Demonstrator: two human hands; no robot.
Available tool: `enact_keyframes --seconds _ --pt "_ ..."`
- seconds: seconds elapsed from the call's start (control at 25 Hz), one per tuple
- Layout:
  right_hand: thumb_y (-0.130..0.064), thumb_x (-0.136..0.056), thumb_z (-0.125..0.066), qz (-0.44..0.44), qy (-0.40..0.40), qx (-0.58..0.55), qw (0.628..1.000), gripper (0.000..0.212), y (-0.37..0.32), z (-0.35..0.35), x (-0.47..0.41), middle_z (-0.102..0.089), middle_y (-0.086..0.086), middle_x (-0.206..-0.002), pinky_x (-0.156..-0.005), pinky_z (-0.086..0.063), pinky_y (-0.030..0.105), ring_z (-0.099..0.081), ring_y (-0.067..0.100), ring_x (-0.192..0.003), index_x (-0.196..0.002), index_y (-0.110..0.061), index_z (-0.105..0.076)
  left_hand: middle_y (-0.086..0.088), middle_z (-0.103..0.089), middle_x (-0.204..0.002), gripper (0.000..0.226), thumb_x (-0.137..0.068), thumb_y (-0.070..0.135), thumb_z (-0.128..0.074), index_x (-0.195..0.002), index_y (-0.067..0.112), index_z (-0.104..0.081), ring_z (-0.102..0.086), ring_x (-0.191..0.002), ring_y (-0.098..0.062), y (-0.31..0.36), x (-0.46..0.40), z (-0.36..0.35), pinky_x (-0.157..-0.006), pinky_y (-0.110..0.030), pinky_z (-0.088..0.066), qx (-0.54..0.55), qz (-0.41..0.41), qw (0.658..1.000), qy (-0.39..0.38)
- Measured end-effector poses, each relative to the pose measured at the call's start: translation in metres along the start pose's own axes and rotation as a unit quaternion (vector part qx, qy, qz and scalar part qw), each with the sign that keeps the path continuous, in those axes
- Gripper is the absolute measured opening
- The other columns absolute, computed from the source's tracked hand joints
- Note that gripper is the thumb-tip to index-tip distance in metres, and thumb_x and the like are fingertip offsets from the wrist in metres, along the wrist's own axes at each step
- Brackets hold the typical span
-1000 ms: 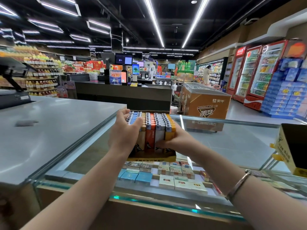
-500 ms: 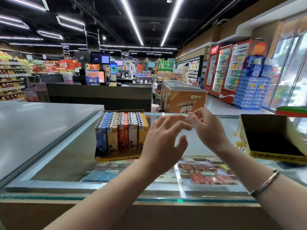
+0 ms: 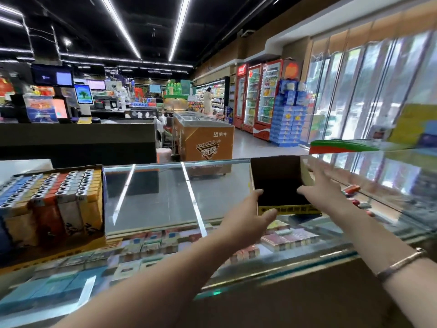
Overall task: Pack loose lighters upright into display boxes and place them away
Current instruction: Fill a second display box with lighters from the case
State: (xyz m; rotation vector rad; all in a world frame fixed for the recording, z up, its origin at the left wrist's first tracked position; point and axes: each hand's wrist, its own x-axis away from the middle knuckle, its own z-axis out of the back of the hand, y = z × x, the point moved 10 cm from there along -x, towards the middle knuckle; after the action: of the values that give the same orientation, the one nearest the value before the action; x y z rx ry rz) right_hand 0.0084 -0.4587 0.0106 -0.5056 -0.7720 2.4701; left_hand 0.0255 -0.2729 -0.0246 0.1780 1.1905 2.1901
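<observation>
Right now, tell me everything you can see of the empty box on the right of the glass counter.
The empty box is an open-topped cardboard tray with a dark, bare inside and a low yellow front edge printed with dark characters, too blurred to read. It sits flat and upright on the glass counter, far right of the full lighter box. The left hand touches its near left corner, thumb below the front edge; whether it has a grip yet is unclear. The right hand reaches its right side, fingers spread and motion-blurred.

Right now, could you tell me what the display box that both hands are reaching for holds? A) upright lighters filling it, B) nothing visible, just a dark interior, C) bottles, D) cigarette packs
B: the empty display box shows only a dark bare interior, with the left hand at its near left corner and the right hand by its right side.
</observation>
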Motion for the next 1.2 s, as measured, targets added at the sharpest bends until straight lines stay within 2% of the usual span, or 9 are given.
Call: enact_keyframes --seconds 0.2,0.28,0.36,0.44,0.56,0.64,0.72,0.96,1.2 --pt "-0.006 -0.089 -0.042 0.035 -0.010 -0.132 0.991 0.062 -0.008 -0.008 0.013 -0.045 0.007 -0.103 -0.069 -0.056 0.048 -0.058 0.030 -0.083 -0.140 -0.033 -0.023 -0.003 -0.036 -0.146 0.058 -0.092 0.037 -0.050 -0.143 0.027 -0.023 -0.041 -0.127 -0.020 0.006 0.006 -0.002 -0.099 -0.031 -0.037 0.036 -0.023 0.999 0.019" --pt "-0.001 -0.089 -0.037 0.054 0.001 -0.193 0.980 0.062 -0.025 -0.009 0.021 -0.044 0.003 -0.103 -0.044 -0.053 0.029 -0.061 0.024 -0.069 -0.138 -0.038 -0.027 -0.008 -0.043 -0.140 0.055 -0.092 0.028 -0.052 -0.141 0.023 -0.026 -0.047 -0.122 -0.021 0.004 0.011 0.014 -0.100 -0.031 -0.041 0.130 -0.015 0.990 0.051" --pt "0.001 -0.089 -0.034 0.098 0.014 -0.230 0.968 0.061 -0.051 -0.011 0.030 -0.045 -0.002 -0.111 -0.035 -0.043 0.018 -0.059 0.016 -0.062 -0.135 -0.039 -0.032 -0.008 -0.054 -0.119 0.051 -0.093 0.021 -0.052 -0.138 0.019 -0.028 -0.056 -0.103 -0.015 -0.004 0.015 0.038 -0.080 -0.021 -0.051 0.209 0.004 0.974 0.085" --pt "0.003 -0.090 -0.034 0.143 0.019 -0.257 0.955 0.055 -0.080 -0.017 0.042 -0.046 -0.003 -0.116 -0.040 -0.044 0.014 -0.053 0.009 -0.064 -0.131 -0.034 -0.040 0.001 -0.055 -0.099 0.053 -0.093 0.019 -0.051 -0.139 0.015 -0.025 -0.055 -0.085 -0.005 -0.021 0.022 0.066 -0.057 -0.012 -0.047 0.244 0.047 0.962 0.115" --pt "0.002 -0.091 -0.034 0.190 -0.027 -0.289 0.938 0.044 -0.119 -0.043 0.059 -0.048 0.000 -0.116 -0.052 -0.042 0.013 -0.052 0.005 -0.074 -0.121 -0.028 -0.045 -0.004 -0.059 -0.097 0.044 -0.092 0.011 -0.050 -0.134 0.007 -0.037 -0.058 -0.081 -0.008 -0.051 0.037 0.109 -0.047 -0.009 -0.044 0.238 0.101 0.952 0.163" --pt "0.003 -0.091 -0.036 0.218 -0.067 -0.282 0.932 0.041 -0.145 -0.068 0.070 -0.048 0.001 -0.117 -0.069 -0.044 0.017 -0.052 0.012 -0.095 -0.118 -0.026 -0.045 -0.008 -0.059 -0.099 0.035 -0.090 0.004 -0.048 -0.124 0.007 -0.043 -0.059 -0.082 -0.012 -0.071 0.050 0.136 -0.045 -0.010 -0.044 0.222 0.125 0.944 0.210" --pt "0.004 -0.088 -0.039 0.234 -0.100 -0.269 0.929 0.038 -0.164 -0.092 0.077 -0.047 0.000 -0.111 -0.072 -0.041 0.018 -0.048 0.015 -0.101 -0.113 -0.024 -0.043 -0.009 -0.056 -0.099 0.035 -0.088 -0.001 -0.045 -0.118 0.014 -0.039 -0.058 -0.085 -0.016 -0.088 0.063 0.157 -0.048 -0.017 -0.047 0.229 0.149 0.932 0.237" --pt "0.006 -0.079 -0.046 0.221 -0.178 -0.180 0.942 0.035 -0.172 -0.142 0.072 -0.044 -0.002 -0.086 -0.057 -0.037 0.023 -0.045 0.010 -0.077 -0.098 -0.023 -0.038 -0.005 -0.050 -0.100 0.056 -0.087 -0.008 -0.039 -0.127 0.028 -0.027 -0.055 -0.092 -0.022 -0.109 0.068 0.170 -0.065 -0.031 -0.051 0.198 0.172 0.938 0.224" --pt "-0.007 -0.087 -0.047 0.204 -0.199 -0.174 0.943 0.029 -0.157 -0.138 0.052 -0.055 0.013 -0.090 -0.063 -0.044 0.034 -0.054 0.022 -0.073 -0.107 -0.025 -0.037 -0.011 -0.043 -0.129 0.070 -0.089 -0.011 -0.037 -0.143 0.026 -0.013 -0.048 -0.115 -0.027 -0.098 0.051 0.156 -0.099 -0.045 -0.044 0.159 0.140 0.954 0.211"
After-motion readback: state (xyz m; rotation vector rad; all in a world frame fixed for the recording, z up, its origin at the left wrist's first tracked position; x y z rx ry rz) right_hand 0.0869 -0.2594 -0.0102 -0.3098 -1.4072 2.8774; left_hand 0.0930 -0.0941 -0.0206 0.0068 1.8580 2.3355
